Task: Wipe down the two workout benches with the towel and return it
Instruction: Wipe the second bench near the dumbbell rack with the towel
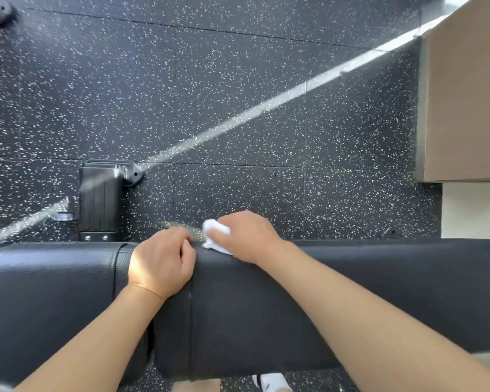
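Observation:
A black padded workout bench [379,292] runs across the lower half of the head view, with a gap between its two pads near the middle. My right hand [249,236] grips a small white towel [214,236] and holds it against the bench's far edge. My left hand [161,264] rests on the bench just left of the towel, at the gap between the pads, with its fingers curled over the far edge. Only one bench is in view.
Black speckled rubber floor [210,94] lies beyond the bench, crossed by a strip of sunlight. A black bench foot with bolts [102,199] stands on the floor at left. A tan box-like block [464,94] rises at right. A white shoe [275,383] shows below the bench.

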